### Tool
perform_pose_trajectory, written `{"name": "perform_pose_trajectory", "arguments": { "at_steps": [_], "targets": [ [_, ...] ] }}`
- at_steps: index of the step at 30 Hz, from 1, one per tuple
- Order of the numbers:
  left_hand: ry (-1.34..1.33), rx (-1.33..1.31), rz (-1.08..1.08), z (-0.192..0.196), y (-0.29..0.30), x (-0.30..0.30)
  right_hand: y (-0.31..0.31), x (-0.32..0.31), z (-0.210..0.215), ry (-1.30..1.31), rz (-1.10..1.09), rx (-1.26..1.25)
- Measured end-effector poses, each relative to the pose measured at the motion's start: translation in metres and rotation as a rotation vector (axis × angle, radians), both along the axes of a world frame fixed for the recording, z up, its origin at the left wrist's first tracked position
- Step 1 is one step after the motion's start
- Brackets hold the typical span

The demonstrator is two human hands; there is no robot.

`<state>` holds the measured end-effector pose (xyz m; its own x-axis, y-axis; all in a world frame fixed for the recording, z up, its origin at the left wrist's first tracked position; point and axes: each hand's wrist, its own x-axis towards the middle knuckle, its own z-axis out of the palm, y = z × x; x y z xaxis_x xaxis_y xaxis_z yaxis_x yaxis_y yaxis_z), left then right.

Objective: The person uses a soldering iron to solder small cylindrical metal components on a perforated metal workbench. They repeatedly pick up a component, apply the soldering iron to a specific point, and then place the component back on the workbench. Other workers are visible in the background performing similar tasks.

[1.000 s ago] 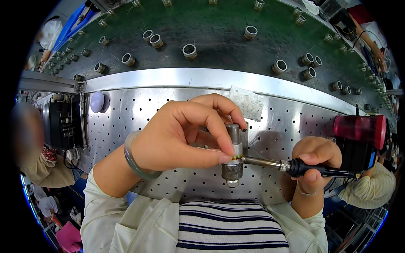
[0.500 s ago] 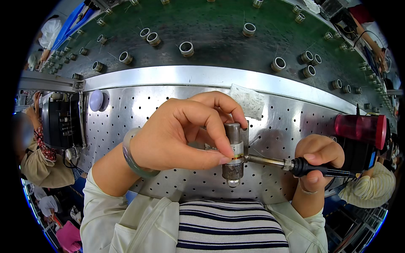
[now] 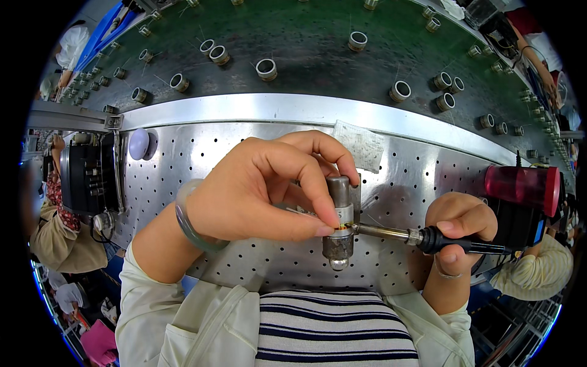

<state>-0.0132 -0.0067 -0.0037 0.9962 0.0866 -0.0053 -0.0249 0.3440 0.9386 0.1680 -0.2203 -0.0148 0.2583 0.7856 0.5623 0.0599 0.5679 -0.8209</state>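
My right hand [image 3: 461,229] grips a soldering iron [image 3: 437,240] by its black handle. The iron's metal tip points left and meets the side of a metal ring [image 3: 344,215] with a shiny copper-yellow band. This ring sits around an upright grey metal post [image 3: 337,191] with a rounded, shiny lower end. My left hand [image 3: 263,189] bends over the post from the left, thumb and forefinger pinched against the band. A thin wire [image 3: 301,213] shows beside these fingers; its end is hidden by them. The other left fingers curl behind the post's top.
Beneath my hands lies a perforated metal plate [image 3: 263,263]. A worn pale sheet [image 3: 358,147] rests at its back edge, and a lilac knob [image 3: 139,144] at its left. Beyond a metal rail [image 3: 244,110], a dark green belt [image 3: 318,61] carries several rings with wires. A red cylinder [image 3: 523,188] stands right.
The rings on the belt have drifted slightly left. My hands and the iron stay almost in place. At the far left, another person's arm has shifted.
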Motion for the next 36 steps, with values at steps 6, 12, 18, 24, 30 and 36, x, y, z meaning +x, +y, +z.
{"name": "perform_pose_trajectory", "arguments": {
  "at_steps": [6,12,18,24,30,36],
  "targets": [
    [0.133,-0.187,-0.088,0.005,0.004,0.005,0.002,0.002,0.001,-0.042,0.016,0.027],
    [0.19,-0.216,-0.097,0.009,0.003,0.007,0.005,0.005,0.001,-0.039,0.087,0.042],
    [0.212,-0.178,-0.073,0.016,-0.001,0.009,0.004,0.005,0.003,-0.072,0.072,0.037],
    [0.244,-0.207,-0.084,0.011,0.001,0.01,-0.006,-0.003,0.002,0.09,-0.184,-0.006],
    [0.207,-0.284,-0.15,0.005,0.012,0.01,-0.009,-0.005,0.005,0.151,-0.198,-0.057],
    [0.281,-0.152,-0.106,0.004,0.002,0.009,-0.007,-0.007,0.003,0.15,-0.067,-0.071]
  ]
}}
